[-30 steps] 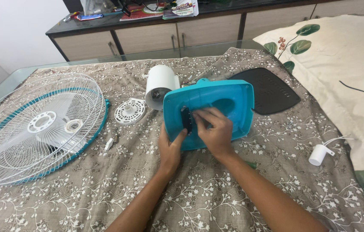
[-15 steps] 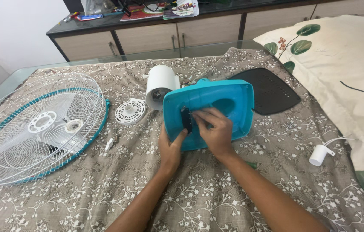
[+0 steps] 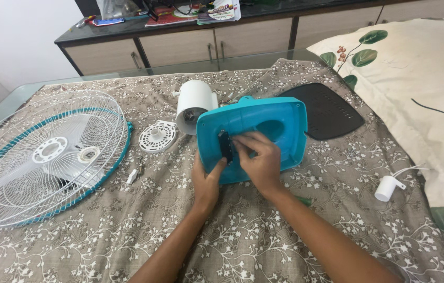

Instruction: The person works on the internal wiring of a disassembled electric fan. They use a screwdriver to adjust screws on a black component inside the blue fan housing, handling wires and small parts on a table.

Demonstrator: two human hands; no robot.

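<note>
Change vs. earlier frames: practically none. Both hands sit on the teal base shell in the same pose throughout; shell, grille and loose parts unmoved. Judgement: fine finger work at one fixed spot, no gross progress visible.

Near: forearms come in from the bottom edge over a brown floral tablecloth [image 3: 101, 251].

Left hand [image 3: 207, 181] grips the lower-left rim of the teal fan base shell [image 3: 279, 131], thumb on the face and fingers behind; a holding grasp, steadying it. Right hand [image 3: 258, 160] lies on the shell's inner face, fingertips pinched narrow at a small black part [image 3: 225, 147] set into the shell. Cannot tell whether the part is gripped or only pressed; fingers hide the contact.

Shell stands tilted on its lower edge at table centre, hollow side toward the camera.

Mid: white and teal fan grille [image 3: 44, 157] flat at left, well apart from the hands. Small white screw-like piece [image 3: 133, 175] just beside its rim. Round white vented cap [image 3: 157, 136] between grille and shell. White motor housing [image 3: 195, 105] behind the shell, touching or nearly so. Black vented cover plate [image 3: 324, 110] to the right rear. White plug w/ cord [image 3: 387, 187] at right, near a cream leaf-print pillow [image 3: 416, 89].

Far: glass table edge [image 3: 17, 97], then a dark-topped cabinet [image 3: 180, 47]. On it: colourful flat printed packs or booklets [image 3: 217, 9], red and blue items at left. Print too small to read.
</note>
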